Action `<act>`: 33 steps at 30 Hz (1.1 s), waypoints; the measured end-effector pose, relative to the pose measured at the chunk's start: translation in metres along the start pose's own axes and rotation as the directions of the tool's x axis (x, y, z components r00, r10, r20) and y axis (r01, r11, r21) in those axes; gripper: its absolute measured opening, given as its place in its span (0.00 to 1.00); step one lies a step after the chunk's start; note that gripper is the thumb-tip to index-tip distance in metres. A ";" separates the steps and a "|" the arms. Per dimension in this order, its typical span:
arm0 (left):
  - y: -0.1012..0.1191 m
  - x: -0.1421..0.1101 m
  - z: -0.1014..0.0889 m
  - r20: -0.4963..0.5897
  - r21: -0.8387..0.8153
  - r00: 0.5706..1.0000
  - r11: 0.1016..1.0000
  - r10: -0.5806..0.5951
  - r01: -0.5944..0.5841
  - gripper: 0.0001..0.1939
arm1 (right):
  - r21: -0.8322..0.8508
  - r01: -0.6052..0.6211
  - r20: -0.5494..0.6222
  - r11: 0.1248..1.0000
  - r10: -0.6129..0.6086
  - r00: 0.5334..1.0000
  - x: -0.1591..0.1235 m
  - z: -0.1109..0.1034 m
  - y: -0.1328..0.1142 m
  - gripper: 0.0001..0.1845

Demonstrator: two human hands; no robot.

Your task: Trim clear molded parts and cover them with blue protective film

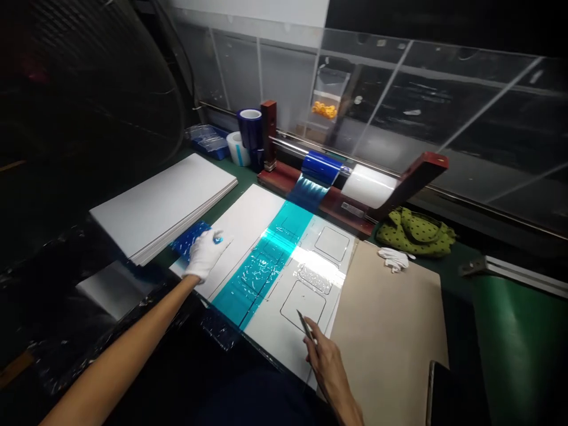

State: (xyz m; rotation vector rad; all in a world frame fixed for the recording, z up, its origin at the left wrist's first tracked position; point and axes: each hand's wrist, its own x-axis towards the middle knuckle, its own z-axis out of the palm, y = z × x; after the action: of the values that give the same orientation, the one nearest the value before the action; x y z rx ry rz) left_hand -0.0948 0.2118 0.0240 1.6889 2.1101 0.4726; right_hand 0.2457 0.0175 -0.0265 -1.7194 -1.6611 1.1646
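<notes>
My left hand (207, 254), in a white glove, has its fingers curled over the left part of the white sheet (239, 228). A small shiny blue bit of film (218, 239) shows at its fingertips. Bare, my right hand (326, 355) grips a slim, dark pointed tool (306, 324), perhaps tweezers or a craft knife. Its tip is over a rounded square outline on the sheet's right half. A band of translucent blue film (266, 260) runs across the sheet, wrinkled or bubbled in the middle. Beside it, a clear glossy strip (313, 275) shows similar marks.
Behind the sheet, a dark red stand (284, 171) carries a blue film roll (322, 165) and a clear roll (370, 184). A white sheet stack (168, 201) lies left. Brown board (390, 302), a white glove (394, 259) and a green dotted cloth bag (415, 232) are right.
</notes>
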 end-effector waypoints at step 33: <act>-0.121 -0.164 0.064 0.497 -0.772 0.801 0.250 -0.335 0.584 0.21 | -0.753 0.482 0.548 0.449 0.023 0.836 0.094 0.091 -0.102 0.27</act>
State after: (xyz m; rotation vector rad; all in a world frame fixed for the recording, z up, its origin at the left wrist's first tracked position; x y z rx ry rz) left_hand -0.1332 0.0262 -0.0752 0.3772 1.5041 0.9423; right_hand 0.1046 0.1040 -0.0134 -1.6108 -3.1349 0.5931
